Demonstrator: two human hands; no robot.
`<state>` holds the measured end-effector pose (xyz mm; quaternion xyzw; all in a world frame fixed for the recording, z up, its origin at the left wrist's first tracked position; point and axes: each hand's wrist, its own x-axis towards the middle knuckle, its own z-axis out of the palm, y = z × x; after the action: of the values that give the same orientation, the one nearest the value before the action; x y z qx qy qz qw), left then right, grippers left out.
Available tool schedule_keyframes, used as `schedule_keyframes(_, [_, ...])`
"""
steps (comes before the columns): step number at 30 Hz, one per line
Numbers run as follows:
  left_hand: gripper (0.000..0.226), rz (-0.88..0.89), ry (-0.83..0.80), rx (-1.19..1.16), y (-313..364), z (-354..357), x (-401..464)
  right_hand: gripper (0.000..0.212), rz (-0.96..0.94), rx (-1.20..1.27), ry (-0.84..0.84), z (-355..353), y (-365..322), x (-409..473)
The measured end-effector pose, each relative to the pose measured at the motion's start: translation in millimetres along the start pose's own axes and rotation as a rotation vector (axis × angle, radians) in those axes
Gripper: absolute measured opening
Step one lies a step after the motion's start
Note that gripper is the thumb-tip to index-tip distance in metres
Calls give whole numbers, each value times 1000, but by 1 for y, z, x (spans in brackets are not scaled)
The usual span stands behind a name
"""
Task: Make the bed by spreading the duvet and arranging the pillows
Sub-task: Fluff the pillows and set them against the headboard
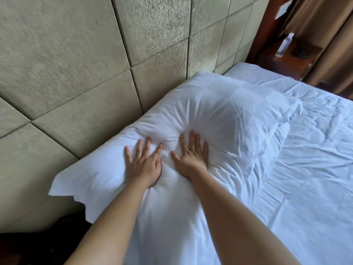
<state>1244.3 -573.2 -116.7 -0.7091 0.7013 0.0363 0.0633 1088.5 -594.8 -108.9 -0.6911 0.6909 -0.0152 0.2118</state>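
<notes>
pillow point(219, 115) lies along headboard point(76, 64), long axis toward far side | left hand point(144, 164) and right hand point(191, 159) flat, fingers spread, pressing its near half | right hand nearer unpressed far end

My white pillow point(219, 111) shows a faint checked weave; beige headboard panels point(76, 64) upper left, perhaps speckled.

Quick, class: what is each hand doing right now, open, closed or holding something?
Left hand: open, fingers spread, pressing flat on the white pillow.
Right hand: open, fingers straight, pressing flat on the same pillow.
</notes>
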Motion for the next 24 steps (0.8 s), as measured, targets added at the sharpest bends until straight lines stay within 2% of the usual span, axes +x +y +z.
schedule_keyframes(6, [53, -12, 5, 4, 16, -19, -49, 68, -97, 32, 83, -3, 18, -49])
schedule_keyframes(11, [50, -124, -43, -130, 40, -29, -139, 59, -229, 80, 26, -3, 42, -130])
schedule_keyframes(14, [50, -195, -36, -182, 56, -20, -200, 61, -301, 88, 1, 16, 61, -189])
schedule_keyframes(16, [52, -248, 7, -324, 64, -10, -236, 63, -310, 135, 3, 31, 72, -226])
schedule_keyframes(18, [58, -315, 138, -553, 74, -2, -270, 68, -197, 295, 27, 41, 78, -254])
schedule_keyframes(20, [70, -491, 212, -857, 84, 4, -293, 80, 67, 647, 15, 50, 75, -272])
schedule_keyframes(22, [86, -753, 85, -1261, 93, 10, -306, 94, 426, 1181, -191, 59, 66, -281])
schedule_keyframes(23, [93, -847, 2, -1451, 95, 12, -312, 94, 550, 1370, -336, 65, 60, -284])
schedule_keyframes(24, [92, -895, -61, -1593, 95, 14, -315, 88, 585, 1453, -447, 68, 56, -287])
